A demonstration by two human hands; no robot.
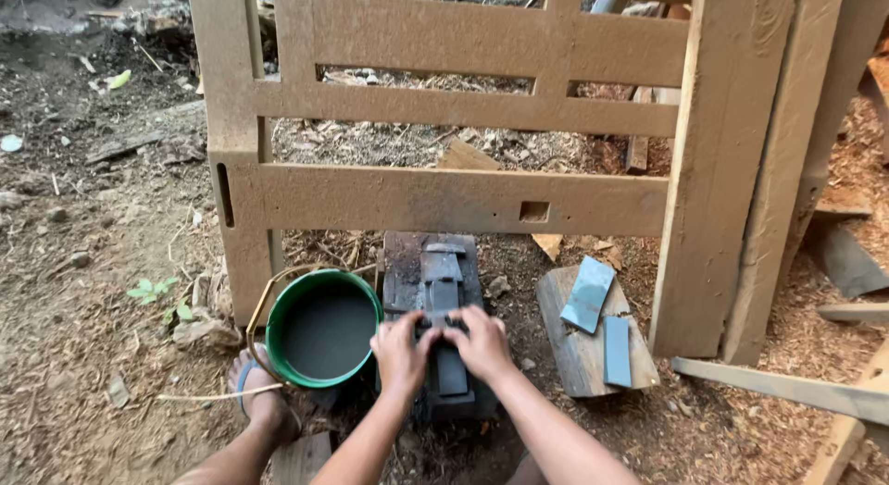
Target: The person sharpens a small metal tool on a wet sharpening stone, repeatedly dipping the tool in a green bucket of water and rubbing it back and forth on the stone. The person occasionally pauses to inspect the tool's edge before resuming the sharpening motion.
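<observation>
a: fingers (428, 329) of left hand (401, 354) and right hand (482, 344) pressed closed over small blade (443, 324) on wet sharpening stone (443, 304), lower centre.

b: likely thin, stiff, slippery; best held flat, clear of edge.

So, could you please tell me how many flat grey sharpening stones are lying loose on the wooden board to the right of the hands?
2: one lighter stone tilted at the wooden board's far end, one narrower stone nearer. Others may be hidden.
</observation>
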